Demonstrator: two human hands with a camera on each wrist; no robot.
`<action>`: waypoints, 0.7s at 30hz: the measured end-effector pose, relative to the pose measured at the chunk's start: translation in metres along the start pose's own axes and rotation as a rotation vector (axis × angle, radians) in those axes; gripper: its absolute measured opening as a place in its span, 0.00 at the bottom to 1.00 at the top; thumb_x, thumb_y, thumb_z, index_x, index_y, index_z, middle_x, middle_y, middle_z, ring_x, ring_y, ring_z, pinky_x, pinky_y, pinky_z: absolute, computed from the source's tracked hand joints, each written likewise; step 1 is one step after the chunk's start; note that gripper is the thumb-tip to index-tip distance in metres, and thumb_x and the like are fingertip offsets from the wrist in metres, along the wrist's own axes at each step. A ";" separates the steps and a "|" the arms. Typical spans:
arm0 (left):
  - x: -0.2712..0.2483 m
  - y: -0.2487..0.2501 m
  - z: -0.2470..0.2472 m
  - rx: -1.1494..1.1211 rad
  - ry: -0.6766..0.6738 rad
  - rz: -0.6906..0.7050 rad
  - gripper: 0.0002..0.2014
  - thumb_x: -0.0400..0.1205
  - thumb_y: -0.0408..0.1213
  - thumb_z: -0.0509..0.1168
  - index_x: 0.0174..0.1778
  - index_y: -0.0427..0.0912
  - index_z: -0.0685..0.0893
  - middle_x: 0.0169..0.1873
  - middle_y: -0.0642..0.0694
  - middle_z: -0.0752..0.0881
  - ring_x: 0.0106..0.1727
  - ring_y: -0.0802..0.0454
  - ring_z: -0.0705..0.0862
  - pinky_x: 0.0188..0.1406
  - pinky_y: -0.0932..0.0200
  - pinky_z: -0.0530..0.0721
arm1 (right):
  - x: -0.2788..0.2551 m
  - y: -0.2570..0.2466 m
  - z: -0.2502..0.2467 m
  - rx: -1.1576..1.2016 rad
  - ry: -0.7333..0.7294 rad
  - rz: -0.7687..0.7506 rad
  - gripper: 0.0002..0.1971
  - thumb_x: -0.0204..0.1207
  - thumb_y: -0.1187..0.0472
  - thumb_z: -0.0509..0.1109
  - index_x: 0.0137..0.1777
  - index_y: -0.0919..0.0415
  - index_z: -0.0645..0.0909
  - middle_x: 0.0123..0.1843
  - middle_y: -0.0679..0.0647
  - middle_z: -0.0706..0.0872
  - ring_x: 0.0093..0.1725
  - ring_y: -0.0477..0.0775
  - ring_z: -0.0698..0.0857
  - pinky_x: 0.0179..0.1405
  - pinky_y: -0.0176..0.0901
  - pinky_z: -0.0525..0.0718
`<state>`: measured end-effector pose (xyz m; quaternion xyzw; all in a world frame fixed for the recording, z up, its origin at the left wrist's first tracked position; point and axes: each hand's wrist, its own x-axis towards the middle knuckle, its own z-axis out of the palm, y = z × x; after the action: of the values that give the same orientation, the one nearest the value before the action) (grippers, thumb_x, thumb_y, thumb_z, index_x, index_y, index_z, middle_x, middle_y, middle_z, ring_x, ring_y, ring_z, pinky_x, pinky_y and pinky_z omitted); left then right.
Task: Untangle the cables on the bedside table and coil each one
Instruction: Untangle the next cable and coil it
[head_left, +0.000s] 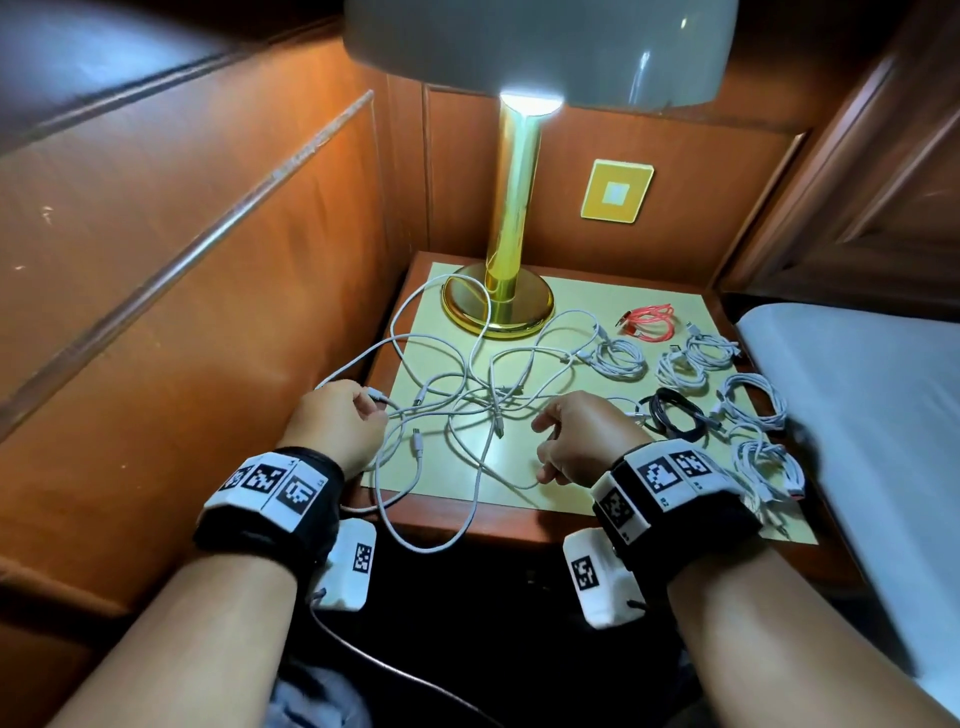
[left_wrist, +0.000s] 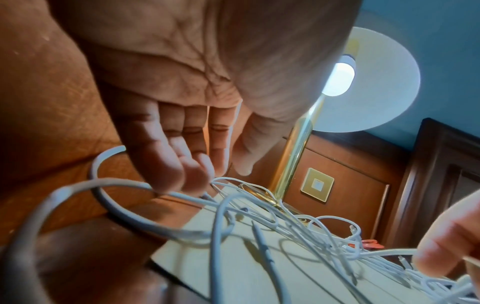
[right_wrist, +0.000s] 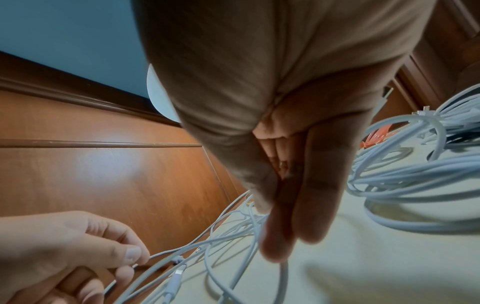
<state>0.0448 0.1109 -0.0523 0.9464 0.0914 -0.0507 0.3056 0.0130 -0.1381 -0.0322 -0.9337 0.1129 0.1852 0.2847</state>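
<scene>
A tangle of white cables (head_left: 493, 401) sprawls over the middle of the bedside table (head_left: 587, 293); one loop hangs over the front edge. My left hand (head_left: 371, 402) is at the tangle's left side and pinches one white cable (right_wrist: 166, 252) close to its plug between thumb and forefinger. My right hand (head_left: 543, 457) is at the tangle's right side, fingers pointing down, pinching another white strand (left_wrist: 389, 251) that runs out under its fingertips. Coiled cables lie on the right: several white coils (head_left: 621, 358), a red one (head_left: 649, 319) and a black one (head_left: 675, 415).
A brass lamp base (head_left: 498, 306) stands at the back of the table, with a loose white loop lying across it. A wooden panel (head_left: 208, 312) closes the left side, and a bed with a white sheet (head_left: 857, 415) borders the right. A brass wall switch (head_left: 615, 191) is behind.
</scene>
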 end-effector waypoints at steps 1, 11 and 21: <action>0.002 -0.001 -0.002 0.011 0.035 -0.006 0.06 0.81 0.42 0.67 0.41 0.47 0.85 0.46 0.47 0.87 0.47 0.43 0.84 0.48 0.54 0.83 | 0.001 -0.001 0.000 -0.010 0.002 -0.006 0.16 0.79 0.67 0.69 0.66 0.57 0.81 0.34 0.51 0.93 0.30 0.44 0.89 0.48 0.45 0.90; -0.008 0.011 -0.012 0.461 0.014 -0.074 0.06 0.83 0.45 0.64 0.52 0.49 0.81 0.53 0.44 0.84 0.53 0.39 0.82 0.49 0.50 0.81 | 0.004 -0.010 0.006 -0.091 -0.021 -0.043 0.29 0.75 0.56 0.77 0.76 0.56 0.75 0.67 0.52 0.83 0.64 0.54 0.83 0.52 0.39 0.75; -0.017 0.003 -0.014 0.575 -0.251 -0.092 0.05 0.81 0.41 0.65 0.47 0.43 0.81 0.40 0.46 0.82 0.45 0.42 0.82 0.42 0.54 0.78 | 0.004 -0.015 0.013 -0.101 -0.030 -0.077 0.34 0.74 0.55 0.78 0.79 0.54 0.70 0.70 0.51 0.81 0.57 0.50 0.81 0.54 0.40 0.77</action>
<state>0.0297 0.1141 -0.0368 0.9752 0.0775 -0.2048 0.0321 0.0176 -0.1189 -0.0361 -0.9476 0.0633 0.1937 0.2459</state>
